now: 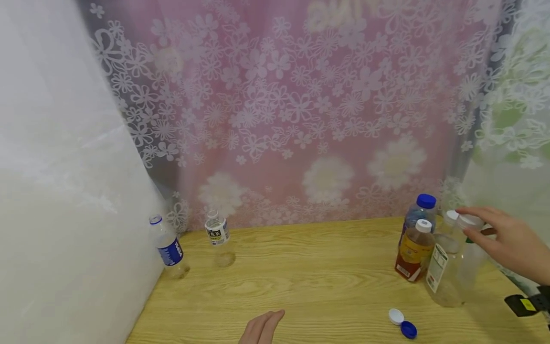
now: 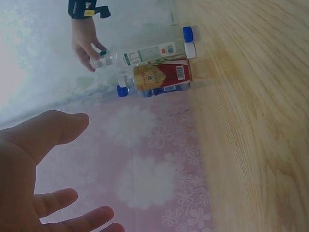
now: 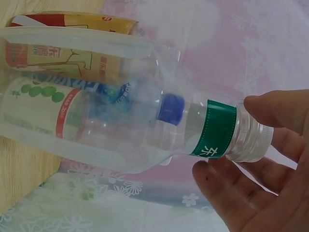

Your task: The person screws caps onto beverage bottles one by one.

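Observation:
My right hand (image 1: pixel 507 239) grips the top of a clear bottle (image 3: pixel 145 150) with a green neck band, its thumb on one side and fingers on the other. This bottle stands upright on the table in the head view. Beside it are a clear bottle with a white and green label (image 1: pixel 437 268), a brown bottle with a yellow and red label (image 1: pixel 413 252) and a blue-capped bottle (image 1: pixel 425 201). My left hand (image 1: pixel 263 327) is low in the middle of the head view, holding nothing. Its thumb and fingers are spread apart in the left wrist view.
A white cap (image 1: pixel 396 316) and a blue cap (image 1: pixel 408 329) lie on the wooden table (image 1: pixel 301 272). Two uncapped bottles stand at the left: one with a blue label (image 1: pixel 171 253), one with a black and white label (image 1: pixel 218 234). Floral curtains (image 1: pixel 275 119) hang behind.

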Motion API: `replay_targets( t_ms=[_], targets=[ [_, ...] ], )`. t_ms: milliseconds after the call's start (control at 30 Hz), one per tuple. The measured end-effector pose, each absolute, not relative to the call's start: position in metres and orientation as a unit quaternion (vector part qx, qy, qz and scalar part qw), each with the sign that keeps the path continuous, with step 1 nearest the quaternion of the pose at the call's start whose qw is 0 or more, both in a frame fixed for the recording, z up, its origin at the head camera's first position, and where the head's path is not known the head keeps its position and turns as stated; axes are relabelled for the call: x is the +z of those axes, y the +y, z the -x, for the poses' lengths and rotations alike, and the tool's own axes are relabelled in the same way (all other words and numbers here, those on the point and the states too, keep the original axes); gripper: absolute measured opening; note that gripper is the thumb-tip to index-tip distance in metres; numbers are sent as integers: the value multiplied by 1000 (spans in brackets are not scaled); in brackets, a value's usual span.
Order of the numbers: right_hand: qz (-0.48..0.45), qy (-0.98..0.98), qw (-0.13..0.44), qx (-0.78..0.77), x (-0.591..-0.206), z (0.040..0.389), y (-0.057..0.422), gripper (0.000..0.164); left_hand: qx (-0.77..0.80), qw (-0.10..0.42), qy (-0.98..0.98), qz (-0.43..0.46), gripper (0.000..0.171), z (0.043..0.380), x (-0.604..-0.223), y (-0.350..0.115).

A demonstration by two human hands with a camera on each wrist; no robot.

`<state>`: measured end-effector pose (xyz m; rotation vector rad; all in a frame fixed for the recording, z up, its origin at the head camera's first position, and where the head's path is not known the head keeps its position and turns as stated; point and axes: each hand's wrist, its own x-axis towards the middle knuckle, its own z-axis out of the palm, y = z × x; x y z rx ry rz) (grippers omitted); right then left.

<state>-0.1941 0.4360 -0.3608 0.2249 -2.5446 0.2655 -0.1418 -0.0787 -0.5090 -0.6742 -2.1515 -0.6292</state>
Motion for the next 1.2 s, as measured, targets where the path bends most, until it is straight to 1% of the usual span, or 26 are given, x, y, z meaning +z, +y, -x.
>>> replay_targets(
  t_ms=[300,500,633,800,933,1000,1200],
  targets=[
    [-74,-954,272,102,-361,192,441,52,-263,385,-845,263,47,142,-510,-78],
    [-75,-954,273,102,-362,187,442,54,-264,387,-843,263,48,143,-512,-79],
    [-83,-946,295,103,-363,181,439,55,-263,388,-844,261,49,144,-512,-80],
    [-116,-926,343,105,-361,171,428,55,-266,396,-837,268,49,145,-511,-81],
    [-148,-915,363,95,-359,163,413,53,-270,386,-842,264,50,144,-511,-82],
    [-155,-915,360,96,-357,158,404,54,-269,378,-847,260,50,142,-511,-82],
    [-171,-919,333,122,-360,142,377,67,-258,371,-855,255,48,141,-509,-83]
  ],
)
